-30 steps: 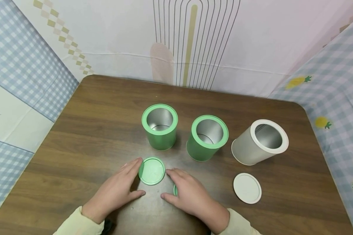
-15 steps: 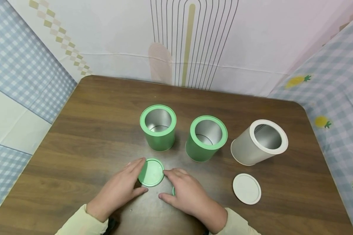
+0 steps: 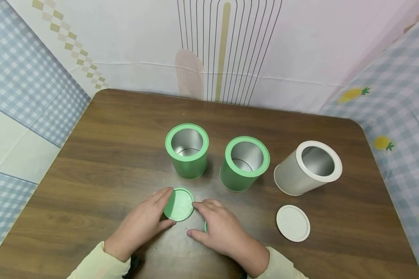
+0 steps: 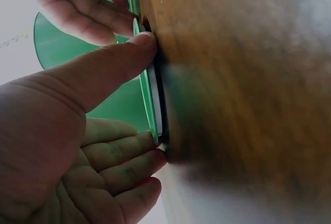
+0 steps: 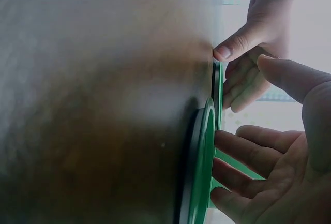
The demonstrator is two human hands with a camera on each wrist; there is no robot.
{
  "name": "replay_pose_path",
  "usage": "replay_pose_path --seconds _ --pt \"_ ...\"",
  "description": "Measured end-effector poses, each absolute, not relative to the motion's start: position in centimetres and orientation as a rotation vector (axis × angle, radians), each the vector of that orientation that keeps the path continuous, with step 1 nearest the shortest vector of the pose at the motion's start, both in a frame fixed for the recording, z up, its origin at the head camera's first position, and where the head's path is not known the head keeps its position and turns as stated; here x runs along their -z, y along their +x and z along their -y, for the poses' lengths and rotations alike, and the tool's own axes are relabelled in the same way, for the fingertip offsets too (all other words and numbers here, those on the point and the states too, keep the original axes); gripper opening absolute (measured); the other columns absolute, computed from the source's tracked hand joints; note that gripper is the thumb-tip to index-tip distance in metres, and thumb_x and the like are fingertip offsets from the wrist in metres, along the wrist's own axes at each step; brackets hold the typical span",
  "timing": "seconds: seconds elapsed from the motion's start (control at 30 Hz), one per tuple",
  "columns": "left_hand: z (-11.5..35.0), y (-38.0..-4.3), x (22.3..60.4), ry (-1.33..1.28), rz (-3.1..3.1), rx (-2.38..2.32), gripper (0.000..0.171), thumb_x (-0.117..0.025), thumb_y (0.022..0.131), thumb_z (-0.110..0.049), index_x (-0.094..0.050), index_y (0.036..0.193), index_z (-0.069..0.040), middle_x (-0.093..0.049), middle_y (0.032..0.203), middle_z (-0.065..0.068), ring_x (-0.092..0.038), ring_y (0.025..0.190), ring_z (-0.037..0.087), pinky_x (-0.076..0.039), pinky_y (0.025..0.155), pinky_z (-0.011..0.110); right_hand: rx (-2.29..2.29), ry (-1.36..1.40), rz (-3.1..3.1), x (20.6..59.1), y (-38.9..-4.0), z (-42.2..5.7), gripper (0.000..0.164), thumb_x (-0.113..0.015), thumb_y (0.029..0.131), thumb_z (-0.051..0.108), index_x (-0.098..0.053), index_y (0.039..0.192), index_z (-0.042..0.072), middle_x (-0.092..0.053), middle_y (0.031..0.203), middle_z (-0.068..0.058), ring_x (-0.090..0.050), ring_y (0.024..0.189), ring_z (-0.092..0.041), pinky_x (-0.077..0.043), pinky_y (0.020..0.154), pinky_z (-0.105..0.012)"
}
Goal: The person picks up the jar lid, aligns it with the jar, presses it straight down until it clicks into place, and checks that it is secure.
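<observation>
A round green lid [image 3: 179,205] lies on the table before the left green can [image 3: 191,168]. My left hand [image 3: 139,223] holds it by the rim, thumb on the near edge and fingers on the far left edge; the left wrist view shows the thumb on the lid [image 4: 147,87]. The right hand [image 3: 225,226] reaches over a second green lid [image 3: 205,226], mostly hidden in the head view but plain in the right wrist view as a green lid [image 5: 203,167]. Its index fingertip touches the first lid's right edge; its thumb stands free.
Another green can [image 3: 235,179] stands right of the first, and a white can [image 3: 289,175] farther right. All three are uncovered, with bare metal inside. A white lid [image 3: 293,223] lies before the white can. Patterned cloth [image 3: 139,42] hangs behind the wooden table [image 3: 101,162].
My left hand has shifted slightly right, and its thumb now meets the green lid's near edge. The right index finger has come against the lid's right side. Head view has drifted slightly.
</observation>
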State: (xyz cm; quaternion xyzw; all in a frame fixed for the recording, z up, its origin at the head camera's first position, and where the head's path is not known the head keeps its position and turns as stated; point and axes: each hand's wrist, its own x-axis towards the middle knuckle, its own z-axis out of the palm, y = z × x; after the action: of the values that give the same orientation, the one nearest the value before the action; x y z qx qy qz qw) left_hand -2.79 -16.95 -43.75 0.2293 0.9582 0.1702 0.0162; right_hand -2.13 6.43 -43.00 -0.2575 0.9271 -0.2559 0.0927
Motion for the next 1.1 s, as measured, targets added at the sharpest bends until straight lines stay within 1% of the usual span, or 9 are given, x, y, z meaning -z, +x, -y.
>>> replay_pose_path --seconds 0.33,0.53,0.7,0.9,1.03,1.1 --pt "16.9 -2.8 43.2 0.680 -2.971 -0.568 0.083 -0.089 0.076 -0.031 -0.052 0.139 0.008 -0.059 0.137 0.022 -0.060 0.123 0.035 -0.049 0.102 0.049 0.826 -0.744 -2.740 42.8 -2.3 -6.6 0.062 -0.078 0.084 0.042 -0.063 0.134 0.009 -0.068 0.127 0.000 -0.059 0.122 -0.019 -0.048 0.104 -0.038" --pt "17.1 -2.7 42.9 0.696 -2.990 -0.564 0.082 -0.088 0.077 -0.031 -0.052 0.140 0.008 -0.059 0.137 0.021 -0.061 0.122 0.034 -0.049 0.103 0.048 0.834 -0.757 -2.744 42.6 -2.3 -6.7 0.061 -0.078 0.085 0.043 -0.062 0.134 0.010 -0.067 0.128 0.000 -0.059 0.122 -0.018 -0.048 0.104 -0.038" --pt "17.3 -2.7 42.8 0.730 -3.019 -0.600 0.083 -0.089 0.075 -0.030 -0.052 0.139 0.009 -0.060 0.135 0.021 -0.061 0.121 0.034 -0.048 0.104 0.048 0.853 -0.754 -2.763 42.2 -2.3 -6.8 0.061 -0.078 0.085 0.043 -0.063 0.134 0.011 -0.067 0.129 0.001 -0.059 0.123 -0.018 -0.047 0.105 -0.038" --pt "17.5 -2.6 42.5 0.768 -3.064 -0.644 0.085 -0.090 0.074 -0.030 -0.052 0.139 0.009 -0.061 0.134 0.022 -0.062 0.120 0.035 -0.048 0.103 0.049 0.926 -0.764 -2.776 41.7 -2.3 -6.9 0.060 -0.079 0.084 0.040 -0.063 0.133 0.010 -0.067 0.128 0.001 -0.059 0.123 -0.020 -0.042 0.111 -0.041" --pt "17.6 -2.5 42.1 0.790 -3.090 -0.671 0.085 -0.091 0.073 -0.029 -0.052 0.138 0.008 -0.061 0.133 0.020 -0.063 0.118 0.035 -0.048 0.103 0.049 0.950 -0.774 -2.805 41.5 -2.2 -6.9 0.059 -0.080 0.083 0.040 -0.064 0.131 0.011 -0.067 0.127 0.001 -0.060 0.123 -0.022 -0.045 0.108 -0.041" --pt "17.6 -2.5 41.9 0.796 -3.099 -0.686 0.085 -0.091 0.072 -0.028 -0.052 0.138 0.008 -0.062 0.132 0.019 -0.064 0.117 0.034 -0.049 0.102 0.048 0.972 -0.797 -2.824 41.4 -2.1 -6.9 0.057 -0.081 0.082 0.038 -0.065 0.129 0.010 -0.068 0.126 -0.001 -0.060 0.123 -0.023 -0.044 0.109 -0.042"
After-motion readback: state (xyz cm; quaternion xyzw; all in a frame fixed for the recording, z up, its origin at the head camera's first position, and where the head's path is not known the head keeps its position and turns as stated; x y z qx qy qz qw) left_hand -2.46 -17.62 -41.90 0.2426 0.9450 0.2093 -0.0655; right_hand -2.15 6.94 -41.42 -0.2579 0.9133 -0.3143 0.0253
